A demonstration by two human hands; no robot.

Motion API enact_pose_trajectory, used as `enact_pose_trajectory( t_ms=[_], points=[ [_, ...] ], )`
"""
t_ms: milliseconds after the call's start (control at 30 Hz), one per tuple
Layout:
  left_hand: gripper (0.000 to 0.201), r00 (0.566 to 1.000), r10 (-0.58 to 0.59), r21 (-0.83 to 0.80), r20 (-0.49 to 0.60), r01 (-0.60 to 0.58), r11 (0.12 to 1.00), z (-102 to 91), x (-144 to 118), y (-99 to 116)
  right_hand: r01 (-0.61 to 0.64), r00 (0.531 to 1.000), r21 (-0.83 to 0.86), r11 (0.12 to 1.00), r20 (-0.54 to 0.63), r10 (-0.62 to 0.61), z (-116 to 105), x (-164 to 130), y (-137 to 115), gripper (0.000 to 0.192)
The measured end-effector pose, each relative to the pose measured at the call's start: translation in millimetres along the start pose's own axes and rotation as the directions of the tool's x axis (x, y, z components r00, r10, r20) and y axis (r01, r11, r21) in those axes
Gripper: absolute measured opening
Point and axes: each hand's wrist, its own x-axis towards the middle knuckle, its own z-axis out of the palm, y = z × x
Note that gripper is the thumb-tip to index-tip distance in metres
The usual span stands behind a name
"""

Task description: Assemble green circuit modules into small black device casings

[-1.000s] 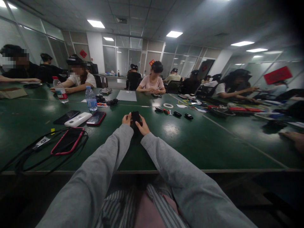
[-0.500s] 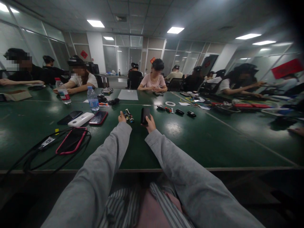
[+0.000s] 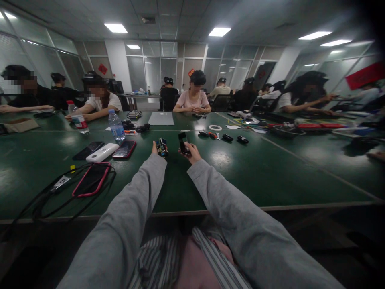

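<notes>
**Well in from the tabletop's (image 3: 237,182) near edge, two small pieces held apart**

The left hand (image 3: 155,151) holds a small dark piece (image 3: 163,147) with exposed, multicoloured, circuit-like parts, its thumb standing upright; the fingertips are hidden, so how hard they press cannot be told. Near it, the right hand (image 3: 191,152) pinches a flat black rectangular casing (image 3: 182,140), thumb over the front and fingers behind. Both pieces sit between the near and far edges. Good handling, I judge, means holding the exposed piece by its borders, supporting the casing low with light thumb pressure, and turning either one slowly, without knocking them together.
</notes>
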Motion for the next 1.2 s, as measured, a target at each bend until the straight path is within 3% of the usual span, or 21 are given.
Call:
enact_pose_trajectory(
  t_ms=[133, 300, 467, 667, 733, 833, 933, 1000, 1067, 1200],
  points=[
    [0.063, 0.996, -0.068, -0.112, 0.054, 0.074, 0.991, 0.5, -5, 1, 0.013, 1.0, -0.134, 0.991, -0.001, -0.013, -8, 9, 1, 0.033],
    [0.067, 0.993, -0.074, -0.176, 0.095, 0.09, 0.98, 3.9, -11, 2, 0.098, 0.993, -0.437, 0.894, -0.009, -0.113, -21, 19, 4, 0.041],
    [0.06, 0.978, -0.1, -0.114, 0.185, 0.123, 0.986, 8.0, -16, 4, 0.19, 0.976, -0.671, 0.716, 0.048, -0.213, -31, 26, 4, 0.043],
    [0.062, 0.949, -0.15, -0.063, 0.278, 0.174, 0.983, 15.0, -25, 3, 0.279, 0.946, -0.86, 0.427, 0.17, -0.275, -37, 24, 3, 0.036],
    [0.06, 0.953, -0.137, -0.042, 0.27, 0.154, 0.987, 16.6, -26, 1, 0.287, 0.906, -0.907, 0.308, 0.153, -0.394, -36, 21, 0, 0.035],
    [0.053, 0.977, -0.074, 0.002, 0.2, 0.075, 0.997, 18.6, -25, -2, 0.32, 0.774, -0.931, 0.174, 0.151, -0.615, -31, 13, -9, 0.036],
    [0.044, 0.989, -0.025, 0.024, 0.145, 0.021, 0.999, 22.6, -24, -5, 0.441, 0.648, -0.894, 0.076, 0.259, -0.716, -16, -2, -18, 0.037],
    [0.04, 0.987, -0.01, 0.008, 0.159, 0.009, 1.0, 27.4, -26, -7, 0.534, 0.595, -0.845, -0.009, 0.383, -0.707, -3, -15, -21, 0.038],
    [0.037, 0.983, 0.007, -0.01, 0.184, -0.005, 1.0, 33.0, -29, -9, 0.592, 0.572, -0.799, -0.107, 0.51, -0.642, 12, -29, -20, 0.041],
    [0.036, 0.971, 0.028, -0.017, 0.236, -0.025, 1.0, 42.0, -36, -14, 0.613, 0.601, -0.735, -0.292, 0.673, -0.431, 33, -48, -12, 0.059]
  ],
)
